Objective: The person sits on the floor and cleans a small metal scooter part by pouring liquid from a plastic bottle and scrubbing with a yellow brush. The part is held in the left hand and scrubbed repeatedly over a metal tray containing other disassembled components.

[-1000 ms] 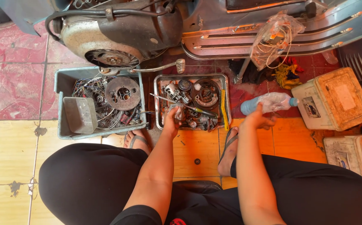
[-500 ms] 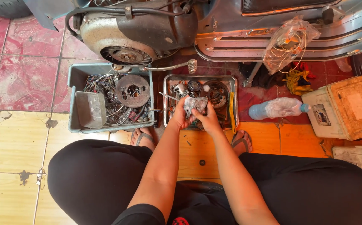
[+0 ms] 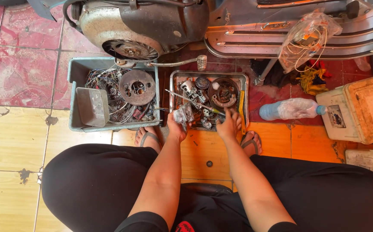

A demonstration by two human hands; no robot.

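My left hand [image 3: 176,125] grips a small grey metal engine part [image 3: 183,114] over the near left corner of a shallow metal tray [image 3: 206,75]. My right hand [image 3: 229,124] reaches into the tray's near right side, fingers down among the greasy parts next to a black-handled screwdriver [image 3: 199,105] and a yellow-handled tool [image 3: 242,107]. Whether those fingers hold anything is hidden. A round brake plate [image 3: 223,92] lies at the back of the tray.
A grey plastic bin [image 3: 77,68] with wires, a round metal disc [image 3: 137,87] and a small metal box stands to the left. A scooter engine [image 3: 126,30] and footboard are beyond. A plastic bottle [image 3: 291,108] and a dirty white case [image 3: 358,109] lie to the right.
A second ago my right hand was by the bottle; it came to the part held in both hands, then dropped into the tray's right side. My left hand keeps the part.
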